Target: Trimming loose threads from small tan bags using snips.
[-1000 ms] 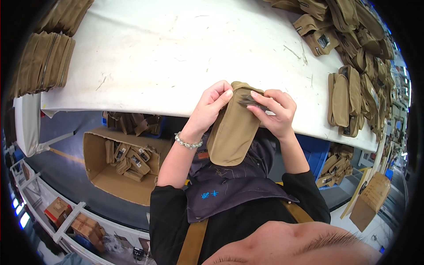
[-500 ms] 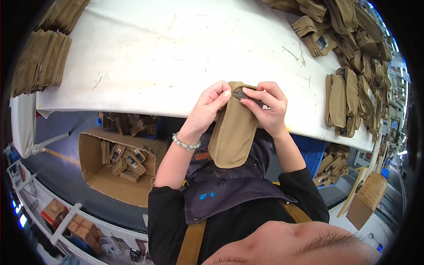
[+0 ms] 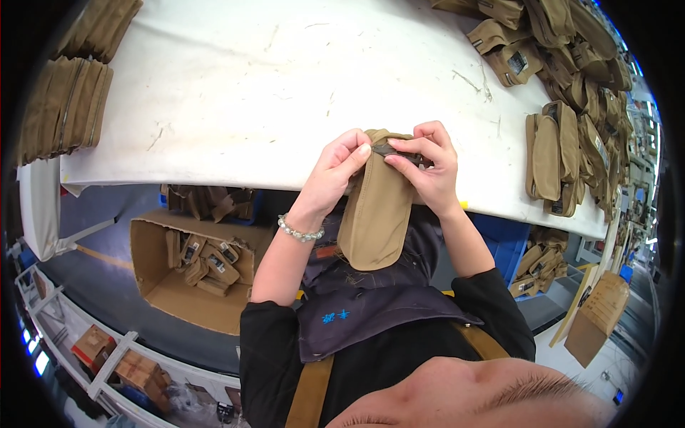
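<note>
A tan fabric pouch (image 3: 378, 221) hangs lengthwise between my hands at the table's front edge, its rounded lower end over my dark apron (image 3: 385, 310). My left hand (image 3: 335, 167) is closed, with thumb and forefinger pinching the pouch's upper left edge. On the other side, my right hand (image 3: 432, 167) pinches the pouch's top part, where a dark strip (image 3: 383, 150) shows between the two hands. Whether that strip is a zipper or a lining cannot be made out. The fingers hide part of the pouch's top.
The white-covered table (image 3: 242, 93) carries a stack of tan pouches (image 3: 68, 107) at the left and a heaped pile (image 3: 546, 153) at the right. Below stand a cardboard box (image 3: 168, 303) with several pouches and a blue bin (image 3: 505, 246). Another carton (image 3: 596, 324) stands at the lower right.
My right fingers have shifted slightly at the pouch's top, and the dark strip shows a little more clearly. Both hands still grip the pouch. The whole view has tilted a little.
</note>
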A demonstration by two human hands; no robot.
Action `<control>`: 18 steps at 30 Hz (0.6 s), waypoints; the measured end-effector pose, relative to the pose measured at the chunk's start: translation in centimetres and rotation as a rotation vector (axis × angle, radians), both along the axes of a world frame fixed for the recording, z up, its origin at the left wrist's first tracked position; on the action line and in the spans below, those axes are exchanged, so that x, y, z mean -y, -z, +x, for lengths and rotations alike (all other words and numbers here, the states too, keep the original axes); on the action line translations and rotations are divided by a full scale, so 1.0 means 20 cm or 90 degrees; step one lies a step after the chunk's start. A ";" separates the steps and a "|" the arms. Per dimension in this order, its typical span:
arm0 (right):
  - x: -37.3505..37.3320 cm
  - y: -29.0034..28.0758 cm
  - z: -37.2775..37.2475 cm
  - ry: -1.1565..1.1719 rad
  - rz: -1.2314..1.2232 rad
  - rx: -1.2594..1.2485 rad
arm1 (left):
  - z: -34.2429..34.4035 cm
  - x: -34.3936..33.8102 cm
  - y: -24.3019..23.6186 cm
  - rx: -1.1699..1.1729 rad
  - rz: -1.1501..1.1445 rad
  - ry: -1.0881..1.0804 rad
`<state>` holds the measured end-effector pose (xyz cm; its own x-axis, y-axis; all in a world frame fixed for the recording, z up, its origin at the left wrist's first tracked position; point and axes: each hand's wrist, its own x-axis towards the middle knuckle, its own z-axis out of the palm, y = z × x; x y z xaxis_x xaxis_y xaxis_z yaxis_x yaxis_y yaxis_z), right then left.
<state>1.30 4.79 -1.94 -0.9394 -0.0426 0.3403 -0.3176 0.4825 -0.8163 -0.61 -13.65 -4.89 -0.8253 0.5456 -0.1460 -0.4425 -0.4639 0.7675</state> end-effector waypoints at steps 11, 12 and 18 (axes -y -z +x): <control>0.00 0.02 0.00 -0.007 -0.046 0.031 | 0.00 0.01 0.00 -0.015 -0.004 0.009; -0.01 0.02 0.00 -0.014 -0.063 0.024 | 0.00 0.01 0.00 -0.015 -0.004 0.009; -0.07 0.08 -0.01 -0.008 -0.157 0.070 | -0.01 0.01 -0.01 -0.007 -0.018 0.003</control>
<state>1.16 6.13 -3.53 -0.9712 0.0171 0.2375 -0.2249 0.2613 -0.9387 -0.74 -13.76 -4.75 -0.8241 0.5456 -0.1522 -0.4359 -0.4394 0.7854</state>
